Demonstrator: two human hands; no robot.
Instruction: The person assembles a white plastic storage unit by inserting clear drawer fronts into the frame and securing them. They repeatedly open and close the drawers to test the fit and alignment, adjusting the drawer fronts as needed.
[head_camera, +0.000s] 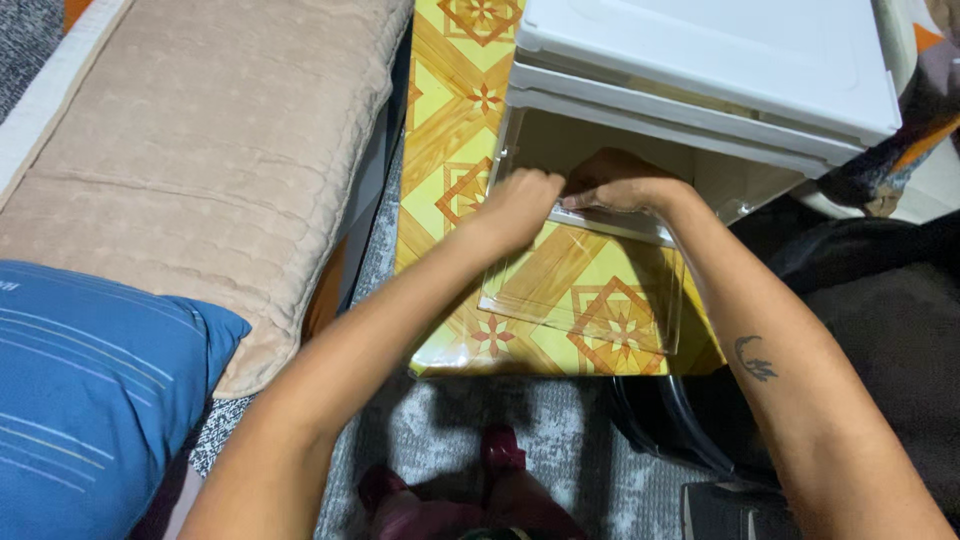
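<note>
Head view: left hand (520, 203) and right hand (622, 183) both closed on the rear rim of a clear plastic drawer (585, 300), pulled out from a white cabinet (700, 60) over the patterned floor mat (450, 90); probably light, stiff, slippery, best gripped at rims.

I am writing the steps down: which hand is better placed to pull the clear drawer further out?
Probably the right hand: it grips the clear drawer at its front edge, near the middle. The left hand rests nearer the left corner.

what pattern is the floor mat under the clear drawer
Yellow with orange-brown geometric diamonds and star flowers on the floor mat, seen through the clear drawer; head view.
</note>
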